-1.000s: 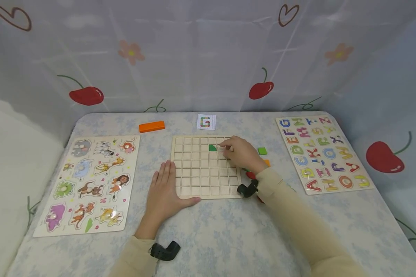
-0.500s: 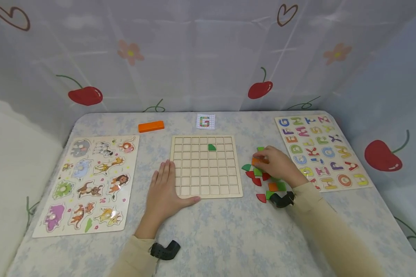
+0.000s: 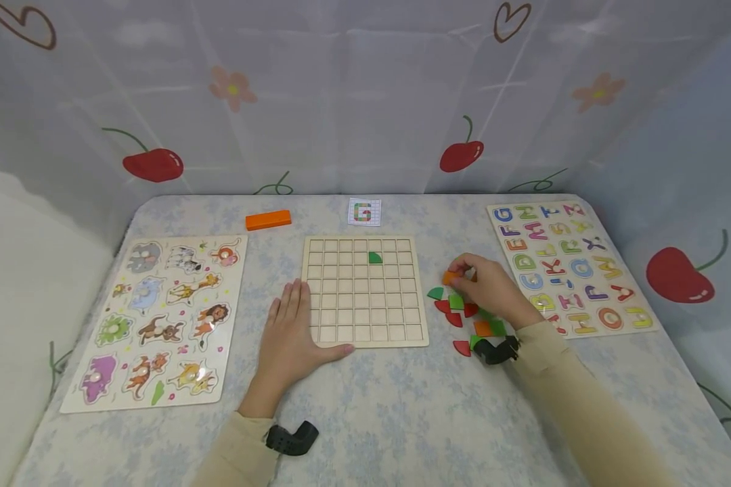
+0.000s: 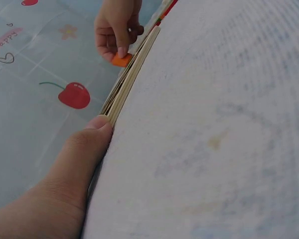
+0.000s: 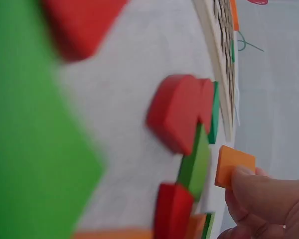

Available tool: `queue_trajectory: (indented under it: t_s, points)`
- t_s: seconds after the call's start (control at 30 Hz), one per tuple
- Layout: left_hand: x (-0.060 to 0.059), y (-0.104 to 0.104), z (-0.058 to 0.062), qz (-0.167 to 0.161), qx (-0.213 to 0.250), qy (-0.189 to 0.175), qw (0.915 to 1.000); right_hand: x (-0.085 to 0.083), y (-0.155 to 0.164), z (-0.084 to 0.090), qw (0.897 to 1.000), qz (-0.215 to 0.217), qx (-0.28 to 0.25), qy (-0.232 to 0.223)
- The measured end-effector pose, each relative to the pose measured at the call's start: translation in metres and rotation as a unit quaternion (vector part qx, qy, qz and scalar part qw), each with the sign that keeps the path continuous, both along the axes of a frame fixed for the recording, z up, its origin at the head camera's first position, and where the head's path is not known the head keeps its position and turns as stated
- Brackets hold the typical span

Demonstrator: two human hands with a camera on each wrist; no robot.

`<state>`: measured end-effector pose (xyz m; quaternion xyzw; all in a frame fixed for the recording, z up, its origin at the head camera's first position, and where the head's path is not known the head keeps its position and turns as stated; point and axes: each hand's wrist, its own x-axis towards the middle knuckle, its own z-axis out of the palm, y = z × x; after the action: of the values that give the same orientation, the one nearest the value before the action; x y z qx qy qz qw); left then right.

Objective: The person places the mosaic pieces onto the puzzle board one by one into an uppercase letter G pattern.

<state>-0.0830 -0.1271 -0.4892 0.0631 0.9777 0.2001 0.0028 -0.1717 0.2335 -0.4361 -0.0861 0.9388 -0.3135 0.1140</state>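
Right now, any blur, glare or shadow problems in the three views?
Right wrist: near green piece badly out of focus, orange tile in the right hand much clearer; head: pale shiny streaks on the backdrop, soft shadow beside the right sleeve; left wrist: dimmer overall, fine wavy lines across the tablecloth at upper right.

The left hand (image 3: 285, 338) lies with its fingers (image 3: 289, 304) straight and close together, pointing away from the body, the left thumb (image 4: 84, 154) stretched out to their right. The right hand (image 3: 490, 287) pinches, the right thumb (image 5: 264, 196) set against bent fingers. From the fingers, the sleeved left forearm (image 3: 239, 450) runs back and leftward, the right forearm (image 3: 585, 406) back and rightward
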Motion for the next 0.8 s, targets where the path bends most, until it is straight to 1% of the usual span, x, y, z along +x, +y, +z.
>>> queue_trajectory:
  t_s: [0.17, 0.33, 0.4, 0.63, 0.8]
  points:
    - [0.0, -0.001, 0.001, 0.001, 0.0, -0.002, 1.0, -0.012, -0.021, 0.001, 0.999, 0.013, -0.032, 0.019]
    - [0.0, -0.001, 0.003, 0.001, 0.002, -0.006, 1.0, -0.025, -0.055, 0.004, 0.997, 0.029, -0.063, 0.016]
    - [0.0, 0.0, 0.003, 0.001, 0.003, -0.007, 1.0, -0.03, -0.069, 0.006, 0.997, 0.036, -0.074, 0.008]
    - [0.0, 0.001, 0.002, 0.0, 0.001, -0.001, 1.0, -0.046, -0.113, 0.004, 0.995, 0.051, -0.084, -0.013]
    - [0.0, 0.001, 0.002, 0.002, 0.002, 0.001, 1.0, -0.052, -0.135, 0.001, 0.995, 0.066, -0.077, -0.009]
